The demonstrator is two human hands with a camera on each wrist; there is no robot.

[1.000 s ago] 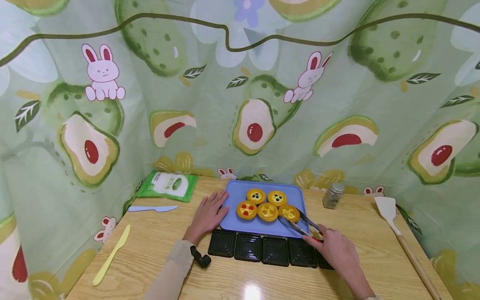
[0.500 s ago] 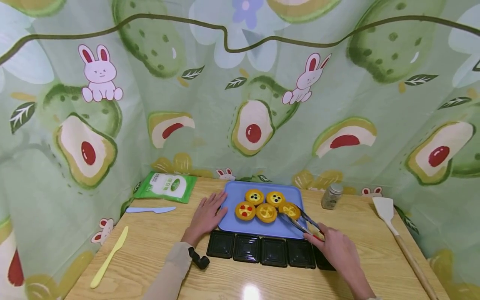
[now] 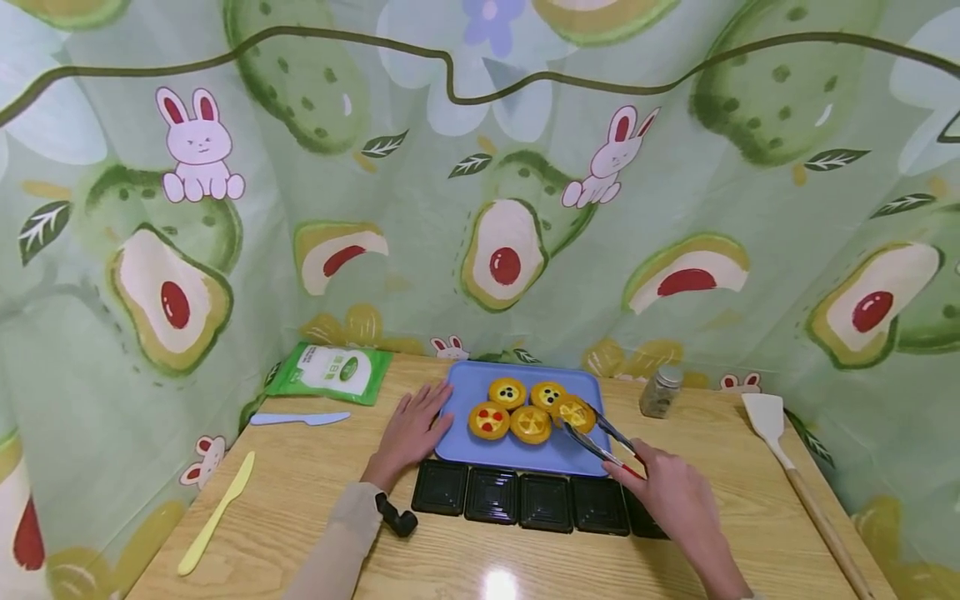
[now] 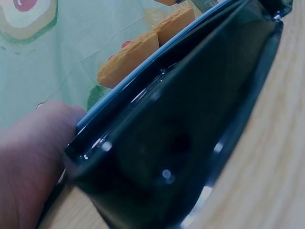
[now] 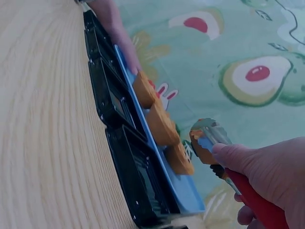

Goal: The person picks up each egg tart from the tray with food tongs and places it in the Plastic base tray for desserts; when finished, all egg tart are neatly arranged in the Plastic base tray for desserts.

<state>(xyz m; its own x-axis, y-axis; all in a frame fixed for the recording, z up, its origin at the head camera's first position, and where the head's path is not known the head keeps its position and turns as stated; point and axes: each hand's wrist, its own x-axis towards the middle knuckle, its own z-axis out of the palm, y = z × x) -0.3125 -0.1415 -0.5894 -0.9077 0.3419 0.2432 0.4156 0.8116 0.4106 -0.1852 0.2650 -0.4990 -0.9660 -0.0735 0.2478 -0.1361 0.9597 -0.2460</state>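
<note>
My right hand (image 3: pixel 671 487) grips metal tongs (image 3: pixel 607 451) by their red handles. Between the tong tips is an egg tart (image 3: pixel 574 413), raised above the blue tray (image 3: pixel 480 457) in the right wrist view. Several other tarts stay on the tray: a red-topped tart (image 3: pixel 489 421), a yellow-topped tart (image 3: pixel 530 426) beside it, and two with dark dots behind. My left hand (image 3: pixel 412 429) rests with its fingers extended along the tray's left edge. The left wrist view shows only part of this hand, beside the tray and a black container (image 4: pixel 181 119).
Several black square containers (image 3: pixel 491 497) line the tray's front side. At left lie a green-and-white bag (image 3: pixel 330 372), a blue knife (image 3: pixel 300 418) and a yellow knife (image 3: pixel 217 514). A glass shaker (image 3: pixel 661 392) and a white spatula (image 3: pixel 767 418) with a wooden handle are at right.
The tart in the tongs has come up from the right end of the row, shifting slightly left and away over its neighbours. My left hand has stayed at the tray's edge.
</note>
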